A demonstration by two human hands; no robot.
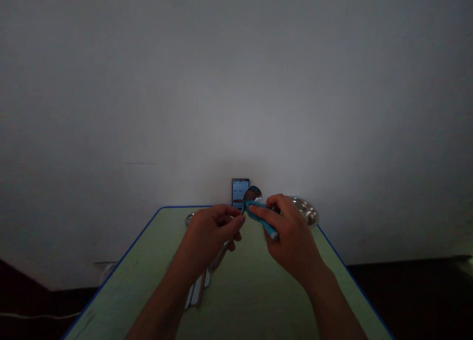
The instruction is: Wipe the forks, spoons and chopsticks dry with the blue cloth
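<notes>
Holding: left hand point(210, 236), fingers curled shut around the narrow neck of a steel spoon point(252, 194), bowl uppermost.
Spoon position: raised above the far end of the table, between the two hands, bowl just past the left fingertips.
Right-hand grip: right hand point(291, 236), thumb and fingers pressed together, pinching a folded blue cloth point(260, 217) against the lower edge of the spoon bowl.
Below left hand: a metal handle point(220, 257) slants down toward the tabletop; cannot tell whether it belongs to the spoon.
Table: green table point(251, 290) with a blue edge, hands above it.
On table, near side: pale cutlery handles point(196, 290) lying side by side, under the left forearm.
On table, far side: round steel dish point(305, 211) at the right corner, just behind the right hand; small metal rim point(189, 220) just beyond the left hand.
Far end: phone point(240, 192) standing upright, screen lit, before a white wall point(236, 84).
</notes>
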